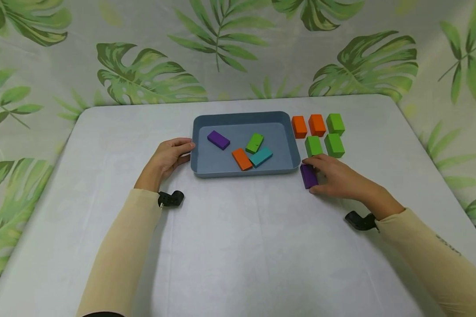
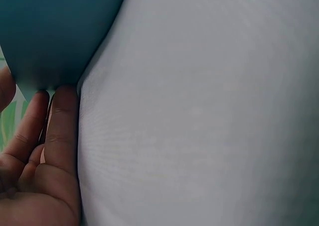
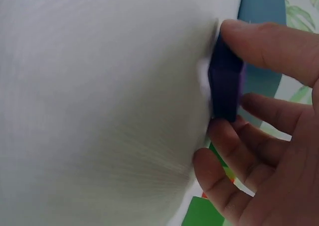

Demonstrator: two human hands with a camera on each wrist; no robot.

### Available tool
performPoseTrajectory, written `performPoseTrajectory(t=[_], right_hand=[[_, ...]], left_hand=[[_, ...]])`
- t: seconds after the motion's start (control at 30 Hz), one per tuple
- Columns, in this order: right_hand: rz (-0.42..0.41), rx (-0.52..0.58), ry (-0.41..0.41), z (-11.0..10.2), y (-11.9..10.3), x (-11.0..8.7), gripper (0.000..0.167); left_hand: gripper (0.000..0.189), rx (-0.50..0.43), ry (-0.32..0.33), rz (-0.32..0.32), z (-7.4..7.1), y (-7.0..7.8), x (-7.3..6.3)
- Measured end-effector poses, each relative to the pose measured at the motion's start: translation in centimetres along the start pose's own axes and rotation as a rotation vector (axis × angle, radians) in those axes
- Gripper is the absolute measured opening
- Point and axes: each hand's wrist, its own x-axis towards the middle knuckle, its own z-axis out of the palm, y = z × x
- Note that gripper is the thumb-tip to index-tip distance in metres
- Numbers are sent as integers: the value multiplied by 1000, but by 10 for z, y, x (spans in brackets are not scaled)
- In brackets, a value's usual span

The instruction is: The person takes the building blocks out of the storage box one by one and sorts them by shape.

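At the right front corner of the tray, my right hand pinches a purple block between thumb and fingertips at its ends. In the right wrist view this purple block is close to the white cloth. My left hand touches the left wall of the blue-grey tray with fairly straight fingers; the left wrist view shows fingertips against the tray's outer wall. Inside the tray lie another purple block, a green block, an orange block and a teal block.
Right of the tray stand two orange blocks and several green blocks in loose rows. One green block is just behind my right fingertips. White cloth covers the table, and a leaf-patterned cloth hangs behind.
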Motion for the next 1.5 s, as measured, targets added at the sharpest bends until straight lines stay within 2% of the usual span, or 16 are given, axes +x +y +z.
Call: performPoseTrajectory(t=[0.23, 0.47, 0.67, 0.87, 1.13, 1.3, 1.5], right_hand=[[25, 28, -34, -13, -8, -6, 71], [34, -10, -3, -29, -16, -12, 63], [50, -28, -65, -17, -17, -9, 60], [-20, -51, -4, -10, -13, -8, 56], [11, -44, 0, -11, -14, -8, 57], [42, -36, 18, -26, -21, -8, 57], [-42, -22, 73, -60, -41, 9, 51]], left_hand=[[53, 1, -3, 7, -1, -1, 1], [53, -12, 0, 16, -1, -1, 1], [51, -14, -2, 18, 0, -2, 1], [54, -14, -7, 17, -1, -3, 2], [50, -3, -6, 24, 0, 0, 1], [50, -1, -6, 22, 1, 0, 2], [52, 5, -8, 19, 0, 0, 1]])
